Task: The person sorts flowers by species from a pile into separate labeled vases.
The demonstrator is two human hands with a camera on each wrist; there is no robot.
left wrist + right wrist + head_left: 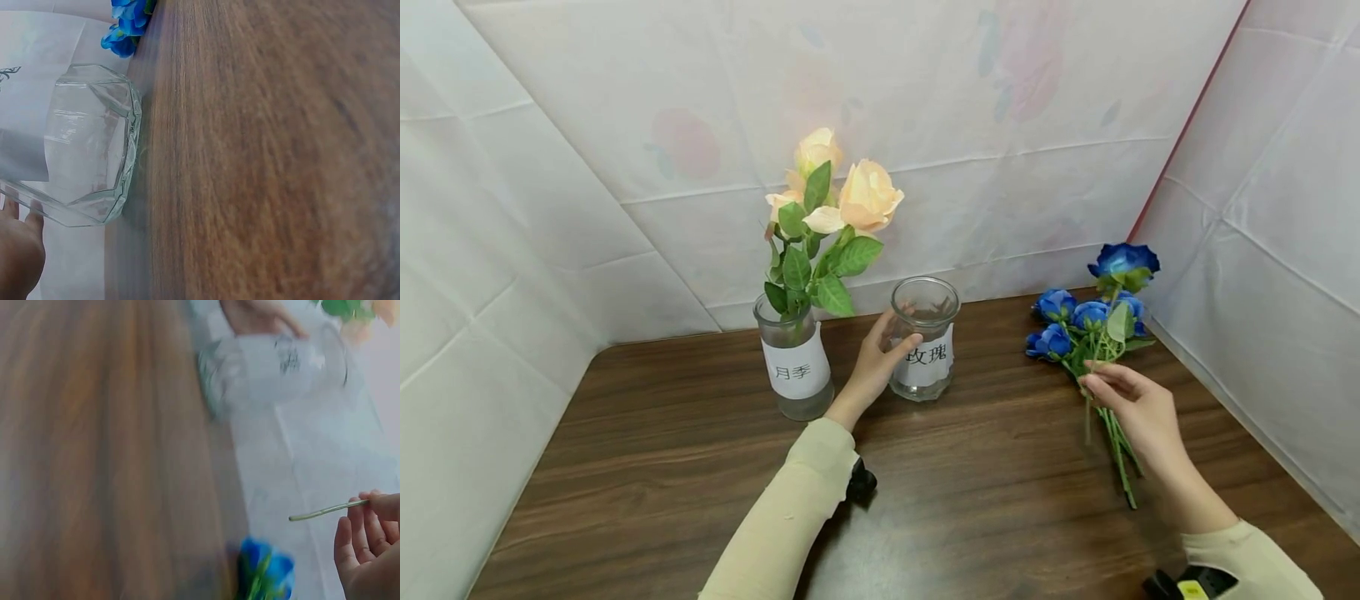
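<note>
Sorting looks about half done, judging from how the flowers lie: the frosted vase (793, 360), left of the empty glass vase (924, 337) and labelled in Chinese characters, already holds the peach roses (842, 196) upright with their green leaves, while the empty glass vase, also labelled, has nothing in it. The bunch of blue roses (1086, 321) lies flat on the wooden table (700, 467), well to the right of the empty glass vase, heads toward the back wall and stems pointing toward the person; none of them stands in a container yet, so that whole bunch appears to be what remains. The left hand (878, 358) is curled round the left side of the empty glass vase, thumb across the front near the label, holding it where it stands; the left wrist view shows the vase's faceted base on the table with fingertips (22, 231) against the glass. The right hand (1131, 404), to the right of the empty glass vase, pinches one green stem (328, 509) between thumb and fingers with the other fingers loosely bent; that stem is raised a little from the rest of the bunch, its bloom among the others. A white cloth backdrop (1000, 125) stands behind both vases.
</note>
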